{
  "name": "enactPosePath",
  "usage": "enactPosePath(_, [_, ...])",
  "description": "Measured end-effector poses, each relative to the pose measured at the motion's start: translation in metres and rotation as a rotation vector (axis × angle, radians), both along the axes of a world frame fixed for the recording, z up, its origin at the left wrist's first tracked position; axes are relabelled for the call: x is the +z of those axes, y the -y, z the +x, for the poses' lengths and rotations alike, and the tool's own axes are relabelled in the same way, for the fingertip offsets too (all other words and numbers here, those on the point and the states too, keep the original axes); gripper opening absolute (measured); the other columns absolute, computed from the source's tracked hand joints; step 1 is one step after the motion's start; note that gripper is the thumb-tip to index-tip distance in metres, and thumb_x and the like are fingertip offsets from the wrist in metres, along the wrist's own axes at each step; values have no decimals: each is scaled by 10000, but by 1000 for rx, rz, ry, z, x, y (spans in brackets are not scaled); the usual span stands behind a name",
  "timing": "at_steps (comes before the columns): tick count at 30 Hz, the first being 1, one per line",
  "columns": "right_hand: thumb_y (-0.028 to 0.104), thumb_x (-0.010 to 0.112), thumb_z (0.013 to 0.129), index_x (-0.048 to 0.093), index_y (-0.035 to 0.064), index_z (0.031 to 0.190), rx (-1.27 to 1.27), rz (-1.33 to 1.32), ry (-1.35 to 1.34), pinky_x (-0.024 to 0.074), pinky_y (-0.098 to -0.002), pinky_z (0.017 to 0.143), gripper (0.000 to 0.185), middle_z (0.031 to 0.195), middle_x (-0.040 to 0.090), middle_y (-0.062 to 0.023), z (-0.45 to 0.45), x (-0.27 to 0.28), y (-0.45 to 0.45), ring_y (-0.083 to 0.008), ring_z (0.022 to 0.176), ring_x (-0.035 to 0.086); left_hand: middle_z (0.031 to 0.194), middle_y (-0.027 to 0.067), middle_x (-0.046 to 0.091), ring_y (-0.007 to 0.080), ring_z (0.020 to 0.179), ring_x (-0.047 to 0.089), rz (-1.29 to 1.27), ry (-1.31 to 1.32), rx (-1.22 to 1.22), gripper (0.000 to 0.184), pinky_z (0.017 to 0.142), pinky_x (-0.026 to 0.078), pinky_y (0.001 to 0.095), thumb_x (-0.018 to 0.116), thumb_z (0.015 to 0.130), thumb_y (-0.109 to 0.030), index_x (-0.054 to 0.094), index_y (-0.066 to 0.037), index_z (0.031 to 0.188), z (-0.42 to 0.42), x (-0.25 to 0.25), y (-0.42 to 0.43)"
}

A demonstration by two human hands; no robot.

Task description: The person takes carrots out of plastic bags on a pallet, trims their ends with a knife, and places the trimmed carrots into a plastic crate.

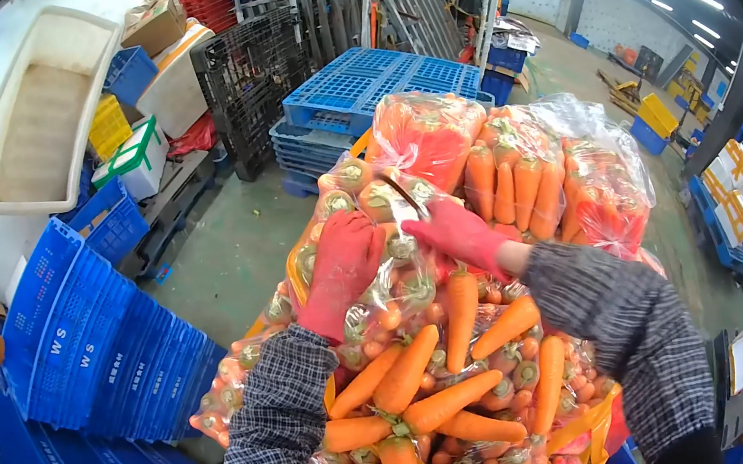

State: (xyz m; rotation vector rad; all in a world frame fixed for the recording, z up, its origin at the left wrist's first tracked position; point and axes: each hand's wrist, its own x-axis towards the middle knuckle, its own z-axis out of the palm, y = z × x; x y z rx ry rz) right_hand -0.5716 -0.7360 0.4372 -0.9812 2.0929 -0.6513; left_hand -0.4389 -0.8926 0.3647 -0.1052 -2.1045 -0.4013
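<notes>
Loose carrots (440, 403) right up front here, fanned out fat and bright across a bed of bagged ones, a yellow-orange band (601, 433) slanting along the near right edge. And just beyond them, there's the action: the clear plastic bag (413, 291), full of carrots showing their cut green crowns, sits squarely under both red gloves on the far side of the loose ones.

Left hand (346, 265) first: fingers curled in and pressed together, bunching the film, it seems, in a firm pinch. Over to the right hand (460, 233): thumb reaching toward the left, the other fingers folded mostly out of sight. A thin dark curved strip (407, 196) runs up from that glove; whether the fingers pinch it, I can't tell, nor whether it's a blade.

So, the craft of it: good work here, I'd judge, means the left anchoring the film taut while the right works in short, light pulls, clear of those left knuckles. If that strip has an edge, shallow and angled away from the carrots is the call. Mind the loose ones too; they look ready to roll under a careless forearm. Slick film, uneven heap: steady pressure beats yanking every time.
</notes>
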Motion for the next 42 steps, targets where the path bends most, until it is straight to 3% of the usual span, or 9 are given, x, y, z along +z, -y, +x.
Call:
enactPosePath(2, [457,746,827,589,9,1048,-88,-355,-589,542,-431,752,523,987,687,-215,-19,-40,35,-365,911,684,792,144,623,347,843,595,-6,16,27,120,758,475,441,626,843,-25,584,5,735,-5,-1,-3])
enactPosePath(8, [336,711,833,556,29,1178,-99,-406,-670,509,-465,851,487,1048,646,-224,-1,-43,69,-404,1044,629,731,135,559,336,797,572,-22,75,59,136,719,462,435,660,780,-36,563,-19,686,-3,-6,3])
enactPosePath(16, [382,401,1017,635,43,1058,-257,-682,-217,498,-454,791,413,979,662,-207,-6,-70,69,-363,966,644,661,123,556,347,698,578,-259,189,161,151,645,461,442,675,748,-89,564,-55,652,1,17,-10])
enactPosePath(19, [195,534,918,633,70,1075,-123,-637,-435,512,-450,738,224,927,664,-187,-15,-31,24,-368,893,656,603,130,573,366,627,577,-260,425,186,233,584,455,465,672,751,-196,571,-65,587,15,78,-49])
enactPosePath(22, [89,678,796,625,95,1132,26,-324,-833,519,-456,695,341,897,659,-178,-34,-67,-32,-366,827,659,558,113,568,366,569,555,-275,666,23,291,566,450,469,669,746,-257,567,-97,526,20,58,-61])
enactPosePath(25, [122,673,798,612,101,995,-137,-817,-597,508,-441,607,208,837,649,-137,-53,-94,-115,-313,719,663,542,92,567,357,538,532,-222,754,-142,303,560,444,463,665,744,-283,575,-125,501,12,58,-86])
enactPosePath(32, [-4,669,730,587,78,942,-209,-736,-671,482,-373,572,241,778,575,-119,-85,-64,-186,-293,678,635,518,81,496,315,483,445,-106,675,-375,238,510,371,427,679,695,-171,543,-125,505,7,96,-110])
enactPosePath(38, [-93,582,757,532,24,921,-399,-683,-545,405,-257,624,208,750,428,-65,-122,-125,-211,-110,699,440,540,49,379,286,509,413,68,441,-364,277,493,293,388,606,631,-2,385,-129,523,64,1,-33])
enactPosePath(42, [-83,600,750,529,30,918,-371,-689,-598,415,-279,621,215,752,436,-59,-127,-118,-209,-128,690,440,483,68,378,291,473,383,-26,494,-65,330,464,257,406,674,612,26,398,-97,481,125,-57,19])
